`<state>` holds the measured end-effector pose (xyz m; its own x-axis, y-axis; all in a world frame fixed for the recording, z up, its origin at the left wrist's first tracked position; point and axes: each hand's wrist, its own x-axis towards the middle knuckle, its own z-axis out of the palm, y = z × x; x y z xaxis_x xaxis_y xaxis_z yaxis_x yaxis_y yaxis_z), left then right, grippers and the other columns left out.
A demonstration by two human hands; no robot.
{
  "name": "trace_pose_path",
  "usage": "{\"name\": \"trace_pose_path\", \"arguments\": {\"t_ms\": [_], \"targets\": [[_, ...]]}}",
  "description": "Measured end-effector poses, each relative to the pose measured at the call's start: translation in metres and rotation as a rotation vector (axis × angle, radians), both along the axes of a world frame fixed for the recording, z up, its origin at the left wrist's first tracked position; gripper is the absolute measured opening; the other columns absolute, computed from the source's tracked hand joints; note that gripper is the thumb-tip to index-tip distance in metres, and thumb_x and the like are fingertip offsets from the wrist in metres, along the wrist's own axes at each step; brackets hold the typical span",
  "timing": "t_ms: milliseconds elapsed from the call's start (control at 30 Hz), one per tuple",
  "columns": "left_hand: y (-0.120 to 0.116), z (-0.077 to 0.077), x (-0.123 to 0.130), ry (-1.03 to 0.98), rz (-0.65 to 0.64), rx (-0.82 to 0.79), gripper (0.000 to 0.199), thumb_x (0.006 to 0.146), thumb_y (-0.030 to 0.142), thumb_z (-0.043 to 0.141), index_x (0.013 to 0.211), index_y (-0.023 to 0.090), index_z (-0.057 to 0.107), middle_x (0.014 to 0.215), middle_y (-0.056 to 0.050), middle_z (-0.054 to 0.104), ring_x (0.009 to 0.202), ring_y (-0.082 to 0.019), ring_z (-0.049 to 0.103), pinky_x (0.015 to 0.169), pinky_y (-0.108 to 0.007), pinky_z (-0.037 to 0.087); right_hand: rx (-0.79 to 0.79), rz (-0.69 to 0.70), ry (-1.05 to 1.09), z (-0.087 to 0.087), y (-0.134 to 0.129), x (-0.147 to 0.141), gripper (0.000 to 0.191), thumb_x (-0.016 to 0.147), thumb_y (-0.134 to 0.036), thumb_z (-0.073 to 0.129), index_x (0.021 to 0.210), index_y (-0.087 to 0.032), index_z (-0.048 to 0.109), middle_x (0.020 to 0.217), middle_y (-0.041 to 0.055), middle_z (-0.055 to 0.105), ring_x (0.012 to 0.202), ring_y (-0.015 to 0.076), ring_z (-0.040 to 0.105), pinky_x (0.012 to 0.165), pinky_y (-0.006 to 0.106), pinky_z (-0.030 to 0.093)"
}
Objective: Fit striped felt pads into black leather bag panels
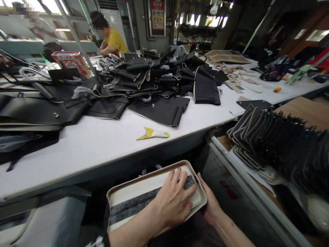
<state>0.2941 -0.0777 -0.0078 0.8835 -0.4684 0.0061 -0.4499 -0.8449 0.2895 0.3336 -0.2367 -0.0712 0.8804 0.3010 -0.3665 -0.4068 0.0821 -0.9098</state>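
Note:
A part-made bag (136,181) lies in front of me below the table edge, its cream face with a dark grey felt strip turned up and a cream edge running around it. My left hand (177,197) rests on that face near the right end, fingers spread and pressing on the panel and strip. At the right corner, my right hand (209,200) holds the bag's side from outside, thumb along the rim; its other fingers are hidden under the bag. Beyond, a yellow-and-white scraper-like tool (154,133) lies near the front edge of the white table (102,147).
Black leather bag pieces (144,72) are heaped across the table. On the right, a stack of dark flaps (277,140) stands on a lower surface beside a metal rail (239,181). A grey covered item (61,212) sits lower left. A person in yellow (115,41) works behind.

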Motion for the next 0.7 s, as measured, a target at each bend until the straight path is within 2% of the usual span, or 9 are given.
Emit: {"name": "trace_pose_path", "arguments": {"t_ms": [100,200,267,333,500,600,700], "targets": [[0.0,-0.001,0.001,-0.019,-0.009,0.011,0.049,0.085,0.04,0.058,0.129,0.021,0.05,0.138,-0.019,0.039,0.13,-0.042,0.035,0.108,-0.058,0.03,-0.088,-0.032,-0.017,0.007,-0.014,-0.015,0.056,0.092,-0.059,0.051,0.128,-0.017,0.062,0.126,0.0113,0.066,0.12,0.0293,0.059,0.101,0.045,0.048],[0.002,-0.001,0.003,-0.031,-0.029,0.016,0.045,0.085,0.039,0.058,0.125,0.021,0.053,0.135,-0.018,0.041,0.128,-0.04,0.037,0.106,-0.057,0.032,-0.381,-0.019,-0.211,0.011,-0.022,-0.019,0.055,0.088,-0.053,0.06,0.131,-0.019,0.06,0.135,0.0096,0.06,0.127,0.0286,0.053,0.111,0.044,0.039],[0.003,0.001,0.005,-0.04,-0.038,0.023,0.043,0.084,0.039,0.058,0.123,0.022,0.054,0.13,-0.017,0.045,0.122,-0.038,0.042,0.103,-0.055,0.035,-0.527,-0.01,-0.329,0.014,-0.022,-0.015,0.049,0.091,-0.052,0.055,0.126,-0.018,0.064,0.13,0.0112,0.063,0.122,0.0289,0.056,0.108,0.044,0.041],[0.003,0.003,0.007,-0.049,-0.043,0.031,0.042,0.084,0.04,0.058,0.122,0.022,0.054,0.123,-0.015,0.048,0.115,-0.036,0.045,0.099,-0.053,0.039,-0.601,0.003,-0.434,0.016,-0.021,-0.011,0.044,0.094,-0.05,0.051,0.119,-0.018,0.068,0.123,0.0125,0.066,0.113,0.0282,0.061,0.1,0.041,0.047],[0.003,0.004,0.012,-0.066,-0.035,0.054,0.049,0.083,0.046,0.056,0.12,0.015,0.054,0.117,-0.017,0.051,0.11,-0.037,0.047,0.098,-0.054,0.04,-0.679,-0.006,-0.582,0.017,-0.015,-0.006,0.037,0.097,-0.043,0.048,0.106,-0.017,0.073,0.103,0.0117,0.068,0.094,0.024,0.065,0.083,0.033,0.051],[0.003,0.001,0.012,-0.072,-0.043,0.061,0.05,0.084,0.049,0.054,0.118,0.012,0.054,0.119,-0.018,0.051,0.114,-0.038,0.045,0.101,-0.055,0.038,-0.713,-0.04,-0.647,0.014,-0.014,-0.008,0.034,0.097,-0.041,0.048,0.101,-0.018,0.073,0.098,0.0099,0.067,0.089,0.0218,0.065,0.079,0.031,0.051],[0.005,-0.001,0.011,-0.073,-0.041,0.04,0.048,0.086,0.046,0.053,0.12,0.014,0.052,0.125,-0.018,0.049,0.119,-0.039,0.043,0.103,-0.055,0.037,-0.751,-0.057,-0.705,0.01,-0.013,-0.01,0.031,0.098,-0.037,0.048,0.101,-0.018,0.072,0.096,0.0085,0.065,0.088,0.0198,0.064,0.08,0.03,0.051]]}}
